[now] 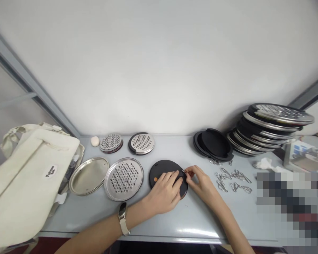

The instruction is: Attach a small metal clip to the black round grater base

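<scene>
A black round disc point(161, 169) with an orange dot lies flat on the grey table point(159, 218), in front of me. My left hand point(164, 190) rests on the disc, fingers pressing its right side. My right hand point(201, 181) pinches a small metal clip point(184, 171) at the disc's right edge. A watch sits on my left wrist.
Left of the disc lie a perforated metal plate point(124, 179) and a plain metal tray point(88, 175). Two smaller perforated discs point(141, 143) stand at the back. Loose metal clips point(233, 180) lie at right, behind them black rings point(213, 144) and a leaning stack point(270, 128). A cream bag point(29, 169) sits far left.
</scene>
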Motion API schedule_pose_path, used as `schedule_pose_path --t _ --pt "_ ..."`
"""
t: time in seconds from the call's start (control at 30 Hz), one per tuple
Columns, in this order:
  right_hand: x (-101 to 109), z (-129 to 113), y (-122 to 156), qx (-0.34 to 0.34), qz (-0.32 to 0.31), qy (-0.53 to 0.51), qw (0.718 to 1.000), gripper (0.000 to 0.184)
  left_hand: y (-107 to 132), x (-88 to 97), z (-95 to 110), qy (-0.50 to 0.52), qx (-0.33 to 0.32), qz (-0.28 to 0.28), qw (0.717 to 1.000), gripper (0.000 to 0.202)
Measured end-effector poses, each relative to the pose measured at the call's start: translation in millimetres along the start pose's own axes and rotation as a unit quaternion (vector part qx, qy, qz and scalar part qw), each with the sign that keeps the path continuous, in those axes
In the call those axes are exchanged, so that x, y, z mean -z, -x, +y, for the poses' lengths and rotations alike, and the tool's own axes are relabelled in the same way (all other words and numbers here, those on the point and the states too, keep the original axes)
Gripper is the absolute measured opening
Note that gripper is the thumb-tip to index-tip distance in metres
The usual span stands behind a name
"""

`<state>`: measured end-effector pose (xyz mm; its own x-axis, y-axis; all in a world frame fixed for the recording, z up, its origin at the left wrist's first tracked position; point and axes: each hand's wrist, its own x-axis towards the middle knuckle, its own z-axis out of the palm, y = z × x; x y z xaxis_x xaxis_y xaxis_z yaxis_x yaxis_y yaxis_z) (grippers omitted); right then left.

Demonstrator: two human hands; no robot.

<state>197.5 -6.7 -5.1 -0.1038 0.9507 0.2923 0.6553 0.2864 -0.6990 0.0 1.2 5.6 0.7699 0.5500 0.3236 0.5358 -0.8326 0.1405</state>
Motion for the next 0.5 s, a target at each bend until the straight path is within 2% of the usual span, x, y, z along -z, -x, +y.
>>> schedule_pose_path --t 0.17,0.5 --pt "0.5 -4.1 -1.6 0.029 0.039 0.04 0.998 0.01 0.2 1.5 1.6 0.011 0.013 0.004 1.0 0.038" --pt "1.4 -5.6 -0.7 0.011 0.012 0.084 0.996 0.015 -2.1 3.6 8.4 0.028 -0.007 -0.002 1.0 0.045"
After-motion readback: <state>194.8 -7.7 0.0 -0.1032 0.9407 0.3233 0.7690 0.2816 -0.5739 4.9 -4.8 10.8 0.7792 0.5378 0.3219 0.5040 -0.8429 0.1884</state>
